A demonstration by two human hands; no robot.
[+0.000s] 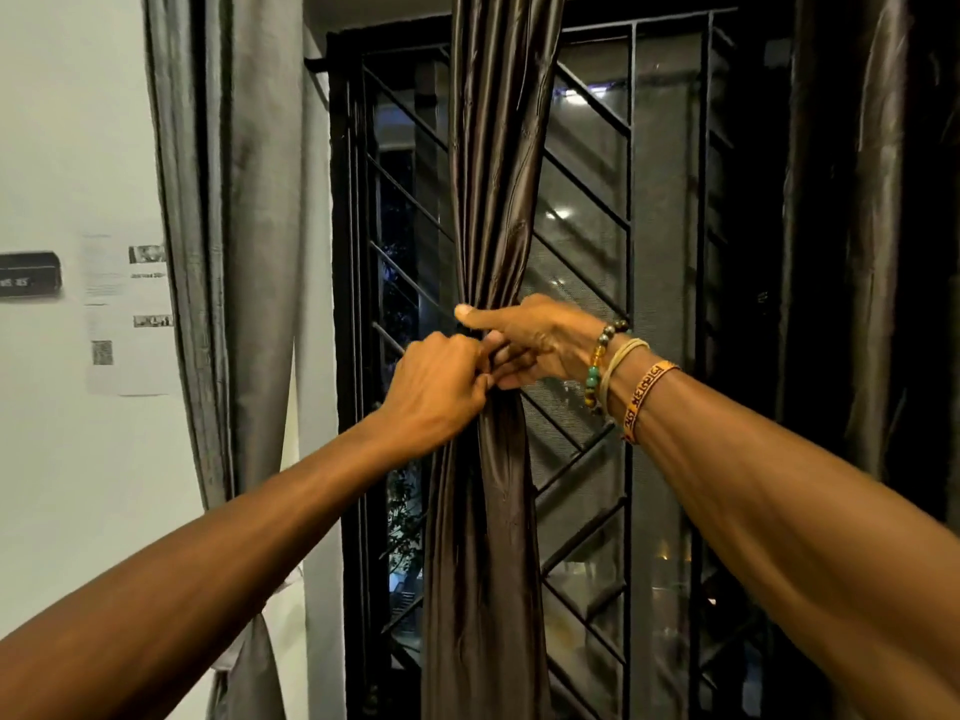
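The curtain (493, 200) is held at its gathered middle by the right hand (540, 340), thumb laid across; it is pinched, apparently, by the curled left hand (441, 387).

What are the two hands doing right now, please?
Left hand: fingers curled, pinching the brown curtain at its gathered waist.
Right hand: gripping the same curtain there, thumb straight.
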